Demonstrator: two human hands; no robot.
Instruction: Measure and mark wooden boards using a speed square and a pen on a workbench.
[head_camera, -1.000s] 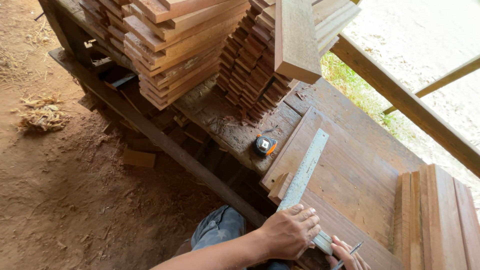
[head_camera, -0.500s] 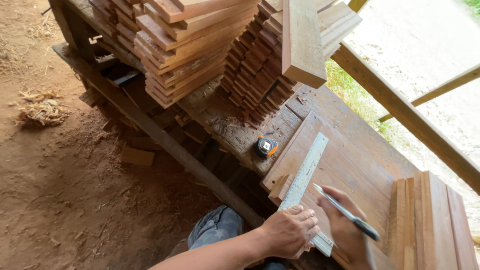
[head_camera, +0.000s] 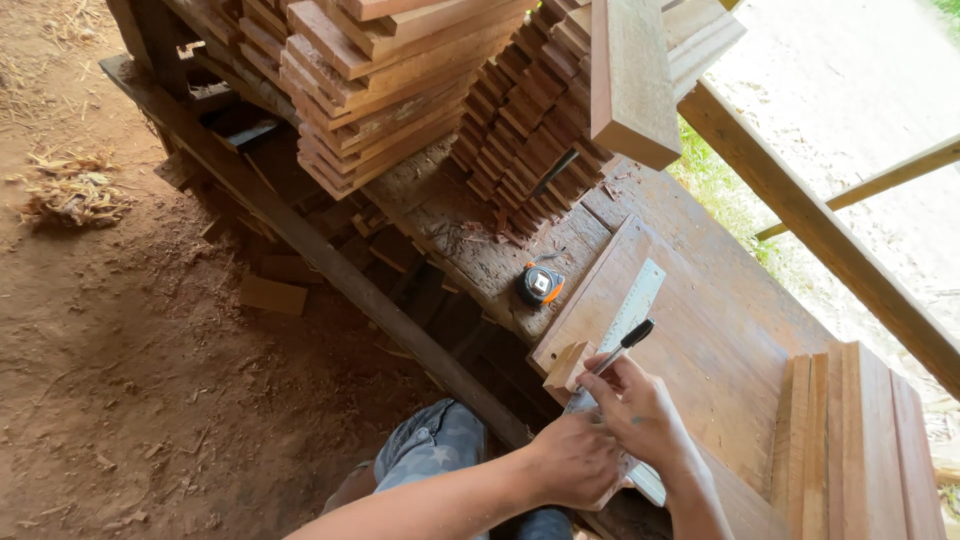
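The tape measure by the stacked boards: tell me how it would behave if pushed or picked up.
The tape measure looks compact and hard-cased, so probably stiff and fairly heavy for its size. It lies flat on the rough workbench, so it would likely slide in short jerks rather than roll.

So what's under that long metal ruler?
The ruler lies on a flat wooden board on the bench. Its near end is covered by the left hand and the right hand, which holds a pen, so that part is hidden.
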